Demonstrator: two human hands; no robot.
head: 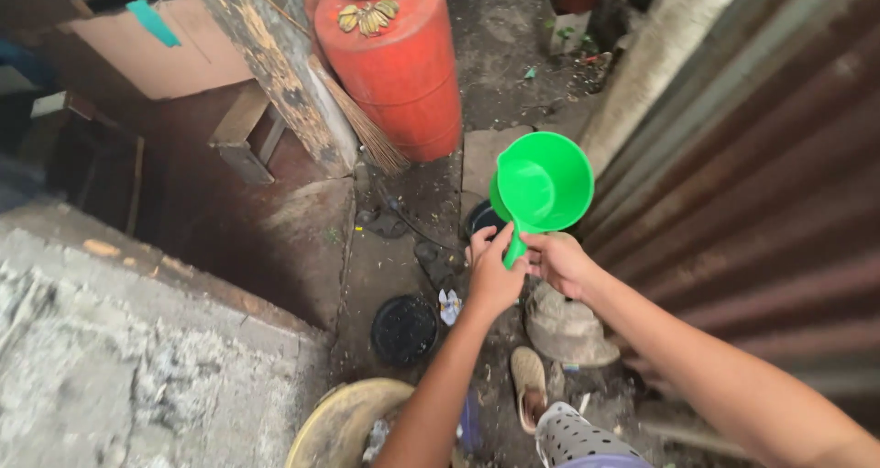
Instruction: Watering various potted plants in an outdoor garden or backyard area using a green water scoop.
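A bright green plastic dipper (543, 184) with a short handle is held out in front of me, its empty bowl facing the camera. My left hand (493, 271) grips the handle from the left. My right hand (555, 259) closes on the same handle from the right. Both forearms reach up from the bottom of the view. Below the dipper a dark round container (483, 219) on the ground is partly hidden by my hands.
A red gas cylinder (396, 65) stands at the top centre beside a leaning wooden post (275, 69) and a straw broom (365, 129). Rusty corrugated sheet (770, 211) walls the right. A concrete slab (128, 358) fills the lower left. A black round lid (404, 329), a yellow basin (344, 422) and a sandal (528, 385) lie on the dirt.
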